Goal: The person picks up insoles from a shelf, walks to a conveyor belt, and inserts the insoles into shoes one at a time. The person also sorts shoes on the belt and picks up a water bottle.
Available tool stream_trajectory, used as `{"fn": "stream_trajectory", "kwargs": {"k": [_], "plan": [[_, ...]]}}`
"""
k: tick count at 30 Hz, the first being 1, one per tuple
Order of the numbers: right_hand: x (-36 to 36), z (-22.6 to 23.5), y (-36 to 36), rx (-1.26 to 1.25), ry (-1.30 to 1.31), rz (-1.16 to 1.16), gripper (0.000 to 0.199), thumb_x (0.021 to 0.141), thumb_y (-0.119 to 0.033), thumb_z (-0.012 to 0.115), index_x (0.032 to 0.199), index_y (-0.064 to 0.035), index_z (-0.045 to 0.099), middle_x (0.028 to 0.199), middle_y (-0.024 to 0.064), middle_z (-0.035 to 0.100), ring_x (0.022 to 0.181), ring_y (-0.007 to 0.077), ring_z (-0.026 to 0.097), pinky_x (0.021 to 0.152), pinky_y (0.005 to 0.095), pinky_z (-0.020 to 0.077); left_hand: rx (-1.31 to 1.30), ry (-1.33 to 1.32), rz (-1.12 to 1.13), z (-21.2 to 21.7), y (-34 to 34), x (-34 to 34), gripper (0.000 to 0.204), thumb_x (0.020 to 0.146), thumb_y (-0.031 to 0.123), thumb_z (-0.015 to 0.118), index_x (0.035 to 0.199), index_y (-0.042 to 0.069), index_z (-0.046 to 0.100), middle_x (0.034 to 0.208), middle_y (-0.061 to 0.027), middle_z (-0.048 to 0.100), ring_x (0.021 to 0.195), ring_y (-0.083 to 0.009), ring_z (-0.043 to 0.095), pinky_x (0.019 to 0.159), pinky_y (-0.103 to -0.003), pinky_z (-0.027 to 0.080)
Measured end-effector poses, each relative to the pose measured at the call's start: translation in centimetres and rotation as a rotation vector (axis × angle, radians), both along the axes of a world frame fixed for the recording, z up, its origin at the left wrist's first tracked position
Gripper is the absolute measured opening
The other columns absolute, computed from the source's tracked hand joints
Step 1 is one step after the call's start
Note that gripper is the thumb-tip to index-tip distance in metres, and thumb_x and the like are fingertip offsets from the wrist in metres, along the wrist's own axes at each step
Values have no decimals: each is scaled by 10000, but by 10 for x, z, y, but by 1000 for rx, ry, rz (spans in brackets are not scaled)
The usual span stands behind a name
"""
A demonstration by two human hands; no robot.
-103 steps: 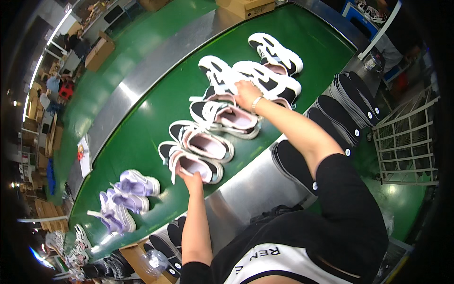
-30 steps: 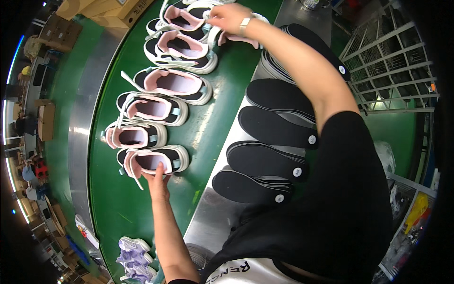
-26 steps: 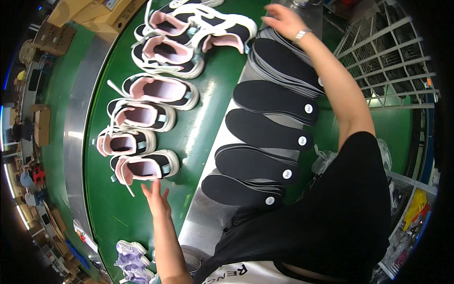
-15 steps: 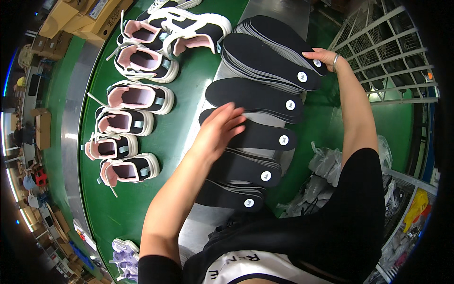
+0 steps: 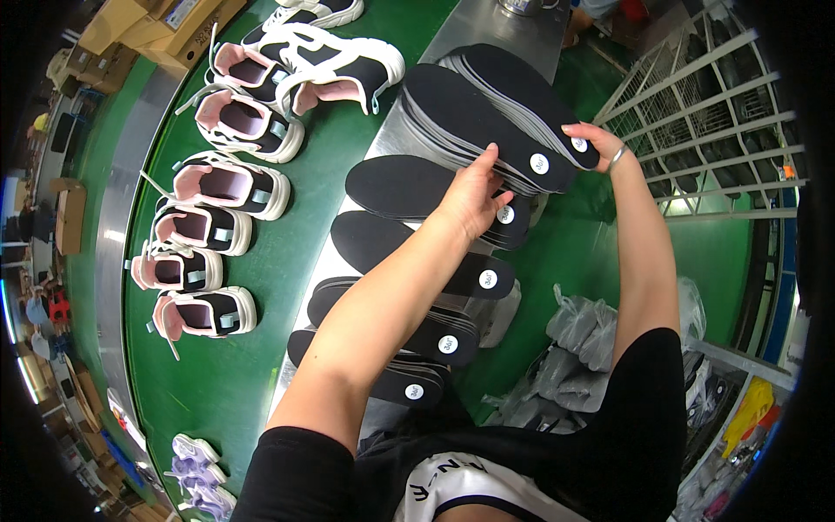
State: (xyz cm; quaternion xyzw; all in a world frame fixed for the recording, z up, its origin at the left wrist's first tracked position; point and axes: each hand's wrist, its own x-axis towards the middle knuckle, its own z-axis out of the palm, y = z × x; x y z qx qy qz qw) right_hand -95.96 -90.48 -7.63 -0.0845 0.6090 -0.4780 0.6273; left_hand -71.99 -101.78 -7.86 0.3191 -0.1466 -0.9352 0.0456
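Note:
Two stacks of black insoles with grey edges and round white stickers lie side by side at the far end of the row. My right hand grips the heel end of the farther insole stack, thumb on top. At the near edge of the neighbouring insole stack, my left hand has its fingers curled against the layers; part of its grip is hidden. Nearer me, more insoles lie in a row of piles, partly covered by my left forearm.
Black and white shoes with pink linings line the green table on the left. Purple shoes stand at the near left. A white wire rack and plastic-wrapped grey bundles are on the right. Cardboard boxes sit far left.
My left hand has moved right and away from me, from above the middle piles to the second stack's edge. My right hand keeps its hold; the two far stacks have shifted slightly right.

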Motion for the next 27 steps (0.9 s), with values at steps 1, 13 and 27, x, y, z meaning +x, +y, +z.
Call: {"fn": "stream_trajectory", "kwargs": {"k": [1, 13, 27], "plan": [[-7, -3, 6, 41, 7, -14, 400, 695, -254, 648, 1003, -23, 537, 939, 109, 594, 807, 197, 586, 739, 347, 473, 7, -26, 10, -1, 2, -6, 483, 798, 370, 531, 1147, 69, 387, 1160, -126, 362, 1087, -228, 333, 878, -381, 310], [4, -30, 24, -88, -71, -236, 284, 708, -172, 607, 948, -24, 569, 904, 96, 604, 790, 200, 587, 730, 312, 473, -155, -593, 81, -18, 16, -74, 828, 669, 383, 659, 1217, -47, 213, 1252, -181, 332, 1130, -293, 357, 969, -420, 246], [68, 37, 70, -555, -46, -279, 674, 705, -348, 525, 1206, 58, 328, 1211, 164, 406, 1103, 337, 396, 920, 559, 265, -18, 348, 336, 88, -25, 113, 285, 700, 198, 609, 910, 17, 548, 901, -92, 589, 795, -194, 581, 748, -347, 476]]}}
